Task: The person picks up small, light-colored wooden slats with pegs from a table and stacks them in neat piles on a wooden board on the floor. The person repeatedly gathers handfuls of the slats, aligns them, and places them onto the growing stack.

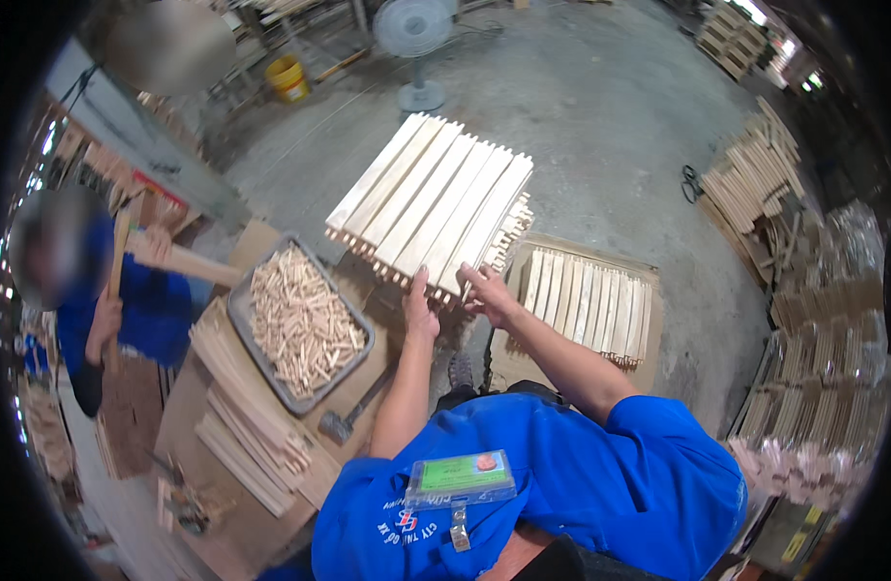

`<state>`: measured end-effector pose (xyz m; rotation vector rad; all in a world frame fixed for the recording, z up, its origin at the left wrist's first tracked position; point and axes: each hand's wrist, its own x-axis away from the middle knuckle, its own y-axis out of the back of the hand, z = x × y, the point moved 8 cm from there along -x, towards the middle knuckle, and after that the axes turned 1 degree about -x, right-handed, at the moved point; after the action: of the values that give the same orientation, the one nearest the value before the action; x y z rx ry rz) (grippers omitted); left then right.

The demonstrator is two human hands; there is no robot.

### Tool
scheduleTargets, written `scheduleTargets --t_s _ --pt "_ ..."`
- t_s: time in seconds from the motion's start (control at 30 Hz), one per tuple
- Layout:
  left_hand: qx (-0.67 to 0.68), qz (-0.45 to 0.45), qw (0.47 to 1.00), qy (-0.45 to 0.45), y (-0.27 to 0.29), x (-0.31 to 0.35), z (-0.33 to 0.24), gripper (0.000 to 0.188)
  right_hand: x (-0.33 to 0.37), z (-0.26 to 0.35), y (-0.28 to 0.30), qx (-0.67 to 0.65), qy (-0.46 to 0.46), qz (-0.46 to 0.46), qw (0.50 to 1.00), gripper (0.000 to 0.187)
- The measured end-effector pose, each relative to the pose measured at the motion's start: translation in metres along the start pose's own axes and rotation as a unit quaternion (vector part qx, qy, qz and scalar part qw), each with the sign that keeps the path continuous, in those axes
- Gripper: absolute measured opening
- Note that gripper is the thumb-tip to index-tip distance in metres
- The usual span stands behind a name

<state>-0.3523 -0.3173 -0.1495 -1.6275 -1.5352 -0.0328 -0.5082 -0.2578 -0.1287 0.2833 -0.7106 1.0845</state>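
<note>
So the brown, flat-topped counter [242,533] on the left is pretty loaded: a grey rectangular plastic tray [236,312] heaped with short wooden pegs [305,315], a dark-headed hammer [337,426] just beside it, and a bunch of long pale wooden strips [256,421]. Over on the right, a flat brown board [513,360] has a row of pale wooden slats [586,302] lying on it. Grey concrete floor [600,126] holds a pale round-based fan [421,95] and a yellow bucket [286,79].

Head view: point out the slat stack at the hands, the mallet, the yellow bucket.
Slat stack [431,198]: head view, middle of its top layer.
Mallet [337,426]: head view, on its head.
Yellow bucket [287,81]: head view, on its outer wall.
</note>
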Motion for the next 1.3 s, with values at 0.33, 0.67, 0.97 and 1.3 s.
scheduleTargets --t_s 0.33,0.67,0.97,1.3 --pt "0.035 -0.008 0.998 0.054 -0.015 0.013 0.002 0.067 0.002 0.007 -0.008 -0.038 -0.001 -0.022 0.999 0.104" --pt "0.041 0.047 0.997 0.044 -0.011 0.031 0.019 0.057 0.028 -0.003 0.007 -0.09 0.003 0.001 0.996 0.107" --pt "-0.074 0.17 0.975 0.122 -0.021 0.008 -0.005 0.051 0.038 0.009 0.002 -0.164 -0.009 -0.01 0.986 0.107" --pt "-0.147 0.23 0.945 0.179 -0.042 0.013 -0.016 0.057 0.037 0.03 0.001 -0.13 0.014 0.083 0.988 0.08"
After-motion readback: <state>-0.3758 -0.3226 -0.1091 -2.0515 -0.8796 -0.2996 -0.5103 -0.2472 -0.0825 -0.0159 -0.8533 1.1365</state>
